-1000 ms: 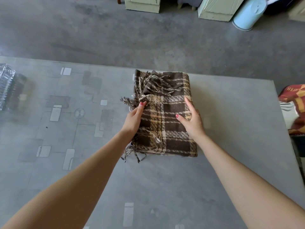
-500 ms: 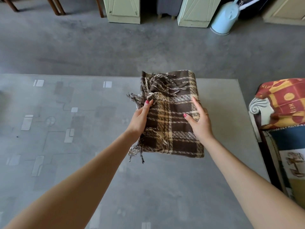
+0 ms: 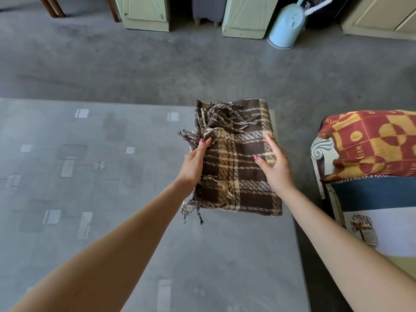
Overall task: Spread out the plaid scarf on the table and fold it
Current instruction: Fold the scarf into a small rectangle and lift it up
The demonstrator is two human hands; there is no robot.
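We see the plaid scarf (image 3: 238,158) folded into a thick brown-and-cream rectangle at the centre right of the frame, by the far right corner of the grey surface (image 3: 94,181). Our left hand (image 3: 195,162) grips its left edge, fingers curled over the fringe, while our right hand (image 3: 275,168) clasps the right edge, thumb on top. Whether the bundle rests on the surface or is lifted, we cannot tell. Tassels hang loose at the lower left corner. A red-and-yellow patterned cloth (image 3: 373,143) lies at the right.
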